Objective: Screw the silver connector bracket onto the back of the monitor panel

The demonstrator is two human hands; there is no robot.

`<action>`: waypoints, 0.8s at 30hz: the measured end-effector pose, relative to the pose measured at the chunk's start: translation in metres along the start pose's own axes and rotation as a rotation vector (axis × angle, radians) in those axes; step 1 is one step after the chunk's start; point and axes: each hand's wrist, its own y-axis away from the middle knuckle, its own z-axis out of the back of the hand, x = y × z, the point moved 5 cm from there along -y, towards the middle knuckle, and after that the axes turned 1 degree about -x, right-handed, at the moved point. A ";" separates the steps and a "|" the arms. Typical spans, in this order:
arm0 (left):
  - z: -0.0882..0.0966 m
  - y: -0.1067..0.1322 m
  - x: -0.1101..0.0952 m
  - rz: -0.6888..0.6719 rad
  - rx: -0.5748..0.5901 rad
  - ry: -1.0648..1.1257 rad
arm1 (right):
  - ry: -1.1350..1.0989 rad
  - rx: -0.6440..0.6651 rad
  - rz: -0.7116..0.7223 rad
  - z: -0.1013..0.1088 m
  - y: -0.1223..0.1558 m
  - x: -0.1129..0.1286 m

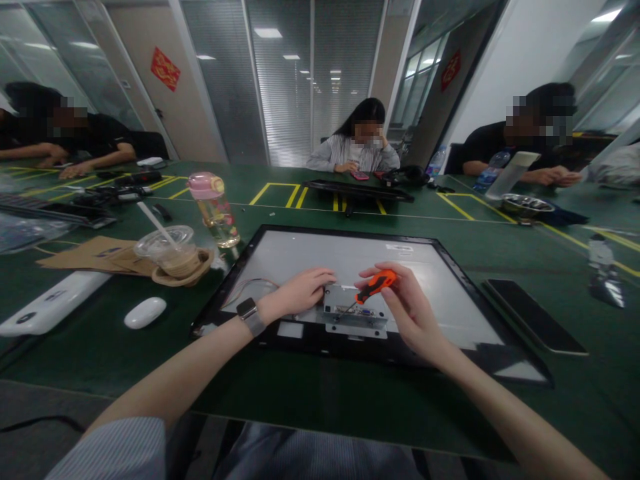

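Observation:
A display panel (350, 250) with a black frame lies flat on the table, its pale grey back facing up. Near its front edge sits a metal bracket (345, 297) with video ports along it. My left hand (305, 290) has its bent fingers against the bracket's left side, holding it. In my right hand (413, 310) is an orange and black screwdriver (376, 285). The screwdriver leans, its thin shaft pointing down and left to the bracket's port side. Whether the tip touches a screw is too small to tell. Thin wires (255, 283) lie on the panel's left part.
A black phone (535, 317) lies right of the panel. On the left are a white mouse (145, 313), an iced drink cup (173, 250) in a cardboard holder, and a pink-lidded bottle (215, 210). Another dark panel (357, 190) lies beyond. Several people sit around the green table (280, 393).

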 end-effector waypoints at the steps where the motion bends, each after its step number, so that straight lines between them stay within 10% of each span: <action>1: 0.000 0.000 0.000 0.000 -0.003 -0.005 | 0.013 0.016 0.003 0.000 0.000 0.001; 24: 0.000 0.001 -0.002 0.046 0.051 -0.050 | -0.089 -0.089 -0.197 0.026 0.010 -0.033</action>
